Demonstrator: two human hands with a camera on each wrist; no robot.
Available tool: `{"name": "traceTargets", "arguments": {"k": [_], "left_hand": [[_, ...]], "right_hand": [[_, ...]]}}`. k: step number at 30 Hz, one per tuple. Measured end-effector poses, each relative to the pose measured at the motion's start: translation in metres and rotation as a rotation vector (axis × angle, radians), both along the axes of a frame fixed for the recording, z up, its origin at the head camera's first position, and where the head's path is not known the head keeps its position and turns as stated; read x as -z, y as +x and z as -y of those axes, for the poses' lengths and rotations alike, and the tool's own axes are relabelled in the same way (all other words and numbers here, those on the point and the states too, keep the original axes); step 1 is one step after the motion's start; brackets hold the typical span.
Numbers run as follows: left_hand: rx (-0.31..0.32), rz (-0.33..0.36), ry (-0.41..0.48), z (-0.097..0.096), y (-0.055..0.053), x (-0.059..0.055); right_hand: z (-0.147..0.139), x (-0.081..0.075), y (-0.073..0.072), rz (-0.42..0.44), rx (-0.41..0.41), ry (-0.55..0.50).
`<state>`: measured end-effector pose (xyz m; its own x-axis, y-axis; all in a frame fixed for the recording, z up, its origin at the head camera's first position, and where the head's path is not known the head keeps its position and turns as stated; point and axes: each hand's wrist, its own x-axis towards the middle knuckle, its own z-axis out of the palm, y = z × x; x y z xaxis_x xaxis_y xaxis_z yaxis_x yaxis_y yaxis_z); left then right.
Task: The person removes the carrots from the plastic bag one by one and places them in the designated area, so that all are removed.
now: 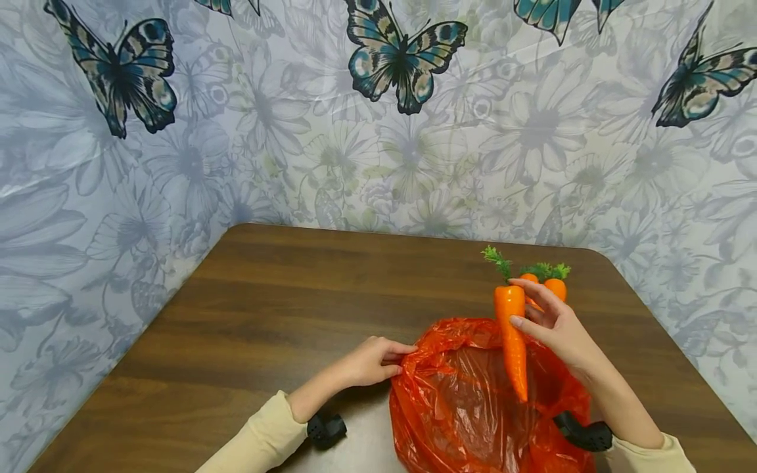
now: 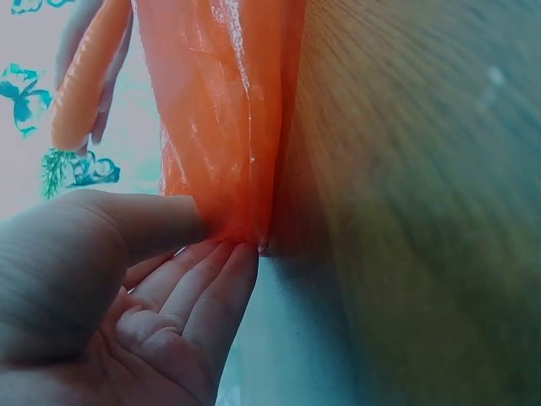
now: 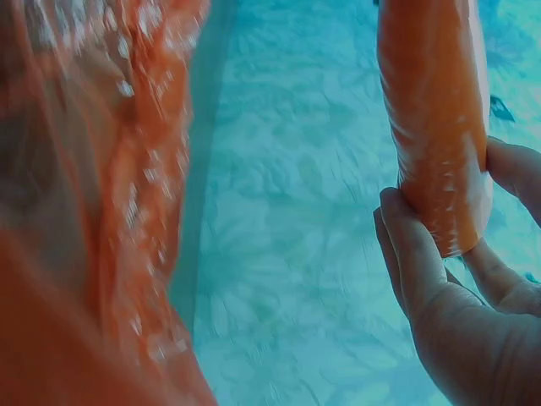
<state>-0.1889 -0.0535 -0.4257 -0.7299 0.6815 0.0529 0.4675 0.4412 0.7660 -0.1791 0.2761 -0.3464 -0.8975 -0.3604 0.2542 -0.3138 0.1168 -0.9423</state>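
My right hand (image 1: 558, 335) grips an orange carrot (image 1: 511, 335) with a leafy green top, near its thick end. The carrot hangs tip down over the mouth of a red plastic bag (image 1: 408, 420). In the right wrist view, thumb and fingers close around the carrot (image 3: 435, 118), with the bag (image 3: 148, 211) off to the left. At the bag's left edge, my left hand (image 1: 369, 362) pinches the film between thumb and fingers. The left wrist view shows the bag (image 2: 220, 110) drawn into that pinch.
Behind the right hand, more carrots (image 1: 556, 288) with green tops lie on the brown wooden table (image 1: 331, 276), partly hidden. A wall covering with butterflies (image 1: 405, 59) and flowers rises beyond the far table edge. Black wrist cameras (image 1: 326, 430) sit on both wrists.
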Motion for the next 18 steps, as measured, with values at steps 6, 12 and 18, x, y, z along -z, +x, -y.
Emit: {"name": "traceTargets", "arguments": {"k": [6,12,18], "left_hand": [[-0.009,0.007,0.002,0.000,0.000,0.001],[-0.011,-0.003,-0.011,0.000,0.000,-0.001],[-0.023,0.006,-0.015,-0.005,0.000,-0.001]], "right_hand": [[-0.021,-0.004,-0.005,-0.006,0.034,-0.058],[-0.044,-0.007,-0.013,-0.022,0.092,0.009],[-0.070,-0.006,-0.027,-0.008,0.098,-0.011]]}}
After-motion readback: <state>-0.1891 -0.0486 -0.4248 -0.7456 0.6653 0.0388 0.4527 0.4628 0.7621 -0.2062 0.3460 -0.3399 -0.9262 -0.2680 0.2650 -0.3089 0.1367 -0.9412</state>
